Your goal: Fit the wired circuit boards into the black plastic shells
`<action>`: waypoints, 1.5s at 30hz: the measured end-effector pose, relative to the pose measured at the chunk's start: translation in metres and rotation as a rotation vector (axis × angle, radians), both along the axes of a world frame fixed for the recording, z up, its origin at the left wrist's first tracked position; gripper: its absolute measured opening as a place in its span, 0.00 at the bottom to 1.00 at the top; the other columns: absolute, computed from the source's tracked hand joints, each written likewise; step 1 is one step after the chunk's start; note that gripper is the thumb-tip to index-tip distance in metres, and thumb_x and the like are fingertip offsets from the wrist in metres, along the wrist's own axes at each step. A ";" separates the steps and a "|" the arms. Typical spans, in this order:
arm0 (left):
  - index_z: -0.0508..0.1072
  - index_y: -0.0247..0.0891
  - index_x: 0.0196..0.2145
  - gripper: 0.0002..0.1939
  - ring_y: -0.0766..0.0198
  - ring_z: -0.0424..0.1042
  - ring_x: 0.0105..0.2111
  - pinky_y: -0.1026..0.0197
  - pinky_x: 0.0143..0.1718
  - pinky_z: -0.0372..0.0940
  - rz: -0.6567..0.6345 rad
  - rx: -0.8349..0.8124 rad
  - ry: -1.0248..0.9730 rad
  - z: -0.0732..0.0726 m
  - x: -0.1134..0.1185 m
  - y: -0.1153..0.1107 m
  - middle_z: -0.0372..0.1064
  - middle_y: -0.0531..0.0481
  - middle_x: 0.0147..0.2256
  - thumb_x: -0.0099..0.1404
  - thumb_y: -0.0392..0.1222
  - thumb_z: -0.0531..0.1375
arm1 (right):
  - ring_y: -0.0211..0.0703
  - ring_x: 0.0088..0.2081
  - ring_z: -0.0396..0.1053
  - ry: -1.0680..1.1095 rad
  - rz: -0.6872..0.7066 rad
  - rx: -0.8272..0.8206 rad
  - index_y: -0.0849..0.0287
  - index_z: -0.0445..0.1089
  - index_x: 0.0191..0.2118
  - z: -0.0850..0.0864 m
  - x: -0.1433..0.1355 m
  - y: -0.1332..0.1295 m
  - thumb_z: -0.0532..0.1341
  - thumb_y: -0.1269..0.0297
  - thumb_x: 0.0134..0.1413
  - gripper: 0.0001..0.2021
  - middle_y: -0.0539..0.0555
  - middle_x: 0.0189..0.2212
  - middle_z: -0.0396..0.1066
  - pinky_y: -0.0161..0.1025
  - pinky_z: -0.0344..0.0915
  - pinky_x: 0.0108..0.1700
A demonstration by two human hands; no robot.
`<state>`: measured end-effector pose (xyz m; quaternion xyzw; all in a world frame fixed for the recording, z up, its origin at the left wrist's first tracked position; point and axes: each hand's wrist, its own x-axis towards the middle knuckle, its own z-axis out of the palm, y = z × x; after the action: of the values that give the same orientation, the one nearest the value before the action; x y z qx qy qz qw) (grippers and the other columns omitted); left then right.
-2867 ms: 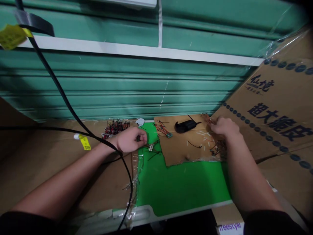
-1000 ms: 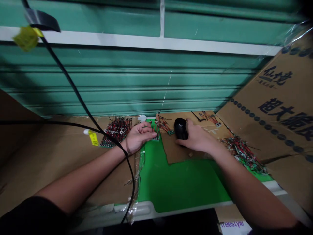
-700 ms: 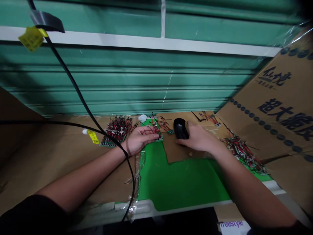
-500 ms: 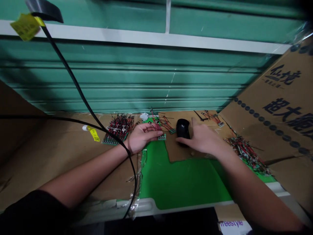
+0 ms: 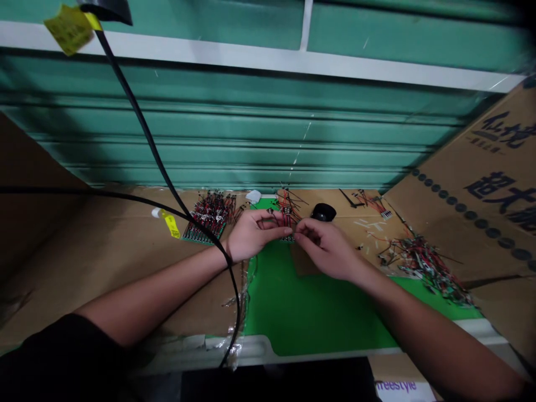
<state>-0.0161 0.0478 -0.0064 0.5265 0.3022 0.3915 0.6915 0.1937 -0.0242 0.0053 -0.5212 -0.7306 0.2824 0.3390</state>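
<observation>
My left hand (image 5: 251,234) is closed, with thumb and fingers gripping a small green circuit board (image 5: 287,239) that has red and black wires standing up from it. My right hand (image 5: 329,245) meets it at the board's right end in a pinch; whatever lies between those fingertips is too small to make out. Just behind my right hand sits a rounded black object (image 5: 324,212), partly hidden by it. More loose red and black wires (image 5: 288,201) lie behind the board. To the left stands a dense block of wired circuit boards (image 5: 209,215).
A tangled heap of wired boards (image 5: 435,268) lies at right, near small white slivers (image 5: 371,230) and another wired board (image 5: 385,213). Black cables (image 5: 142,123) cross the left side. Cardboard walls (image 5: 498,195) and a green slatted panel (image 5: 234,134) enclose the green work surface (image 5: 318,312).
My right hand has moved left from beside the black object to the board in my left hand and closed into a pinch. The view has shifted slightly.
</observation>
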 end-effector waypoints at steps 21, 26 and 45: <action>0.77 0.33 0.38 0.24 0.60 0.83 0.30 0.59 0.37 0.79 -0.177 -0.098 0.073 0.004 -0.002 -0.002 0.82 0.46 0.31 0.53 0.47 0.82 | 0.40 0.25 0.66 0.338 -0.090 -0.049 0.54 0.69 0.38 -0.009 -0.005 0.003 0.62 0.55 0.69 0.09 0.46 0.23 0.67 0.37 0.62 0.30; 0.80 0.32 0.39 0.28 0.58 0.83 0.28 0.60 0.31 0.79 -0.035 -0.072 0.047 0.004 0.000 -0.006 0.83 0.45 0.29 0.47 0.49 0.84 | 0.40 0.26 0.67 0.270 -0.081 -0.034 0.54 0.71 0.38 -0.010 -0.003 0.004 0.61 0.59 0.69 0.08 0.46 0.23 0.69 0.37 0.62 0.31; 0.79 0.34 0.34 0.20 0.61 0.80 0.23 0.64 0.24 0.74 0.028 0.055 0.187 0.010 0.001 -0.018 0.80 0.47 0.26 0.48 0.43 0.81 | 0.38 0.21 0.70 0.536 -0.063 -0.202 0.54 0.67 0.30 -0.012 -0.019 0.001 0.63 0.63 0.57 0.07 0.47 0.19 0.71 0.34 0.64 0.24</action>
<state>-0.0154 0.0300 0.0032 0.5752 0.3617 0.3584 0.6402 0.1744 -0.0236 -0.0071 -0.4814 -0.5667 0.4708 0.4747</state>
